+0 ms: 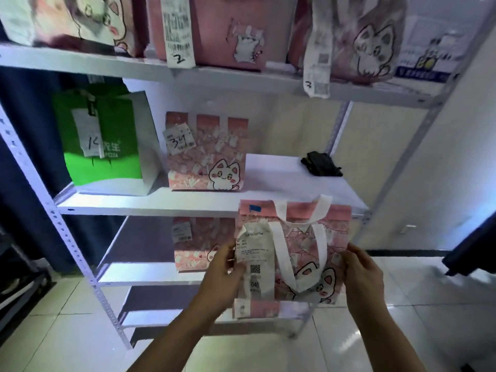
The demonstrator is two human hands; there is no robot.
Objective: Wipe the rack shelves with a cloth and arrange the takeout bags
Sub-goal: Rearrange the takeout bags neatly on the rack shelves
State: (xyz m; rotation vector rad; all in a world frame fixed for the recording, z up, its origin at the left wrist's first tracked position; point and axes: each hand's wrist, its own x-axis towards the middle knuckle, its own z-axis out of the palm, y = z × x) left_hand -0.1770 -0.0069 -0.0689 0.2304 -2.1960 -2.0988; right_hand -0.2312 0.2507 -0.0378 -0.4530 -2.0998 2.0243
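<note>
I hold a pink cat-print takeout bag (303, 253) with white handles and a long receipt in front of the rack, below the middle shelf (284, 170). My left hand (224, 269) grips its left edge at the receipt. My right hand (361, 272) grips its right edge. A dark cloth (320, 163) lies crumpled at the back right of the middle shelf. On that shelf also stand a green and white bag (104, 146) marked 14 and a pink cat bag (205, 151) marked 34.
The top shelf (80, 61) carries several pink and white bags with hanging receipts. Another pink bag (198, 242) stands on the lower shelf behind my left hand. Perforated rack posts (67, 237) frame the sides. The tiled floor (402, 304) lies below, and a dark object sits at right.
</note>
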